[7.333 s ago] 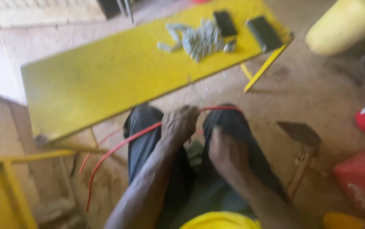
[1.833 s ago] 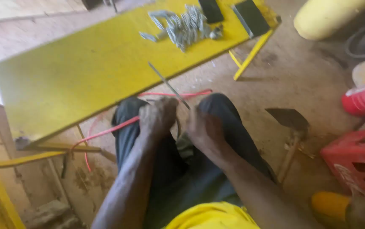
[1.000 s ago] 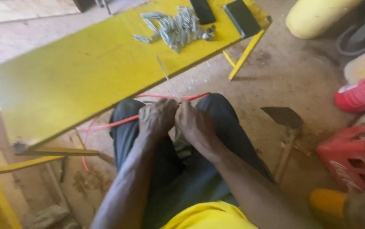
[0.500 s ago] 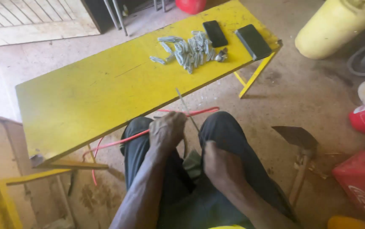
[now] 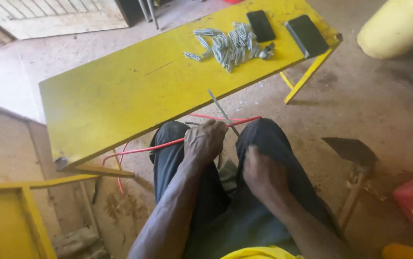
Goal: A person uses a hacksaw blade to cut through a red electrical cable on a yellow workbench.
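Dusty floor under a glossy yellow table point(image 5: 120, 96); left hand point(image 5: 204, 141) grips thin metal blade point(image 5: 223, 112); right hand point(image 5: 261, 170) clenched.

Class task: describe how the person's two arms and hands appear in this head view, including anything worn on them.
Both forearms are bare, with no sleeves reaching them, and no gloves, watch or rings show on the left hand or the right hand. A yellow garment edge shows at the bottom of the view, and dark trousers cover the legs beneath the arms.

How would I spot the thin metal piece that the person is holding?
Start at the long yellow table, then drop to the left hand over the dark-trousered knees. The thin grey metal strip juts up from that hand, straight and stiff, unlike the red wire curving beside it.
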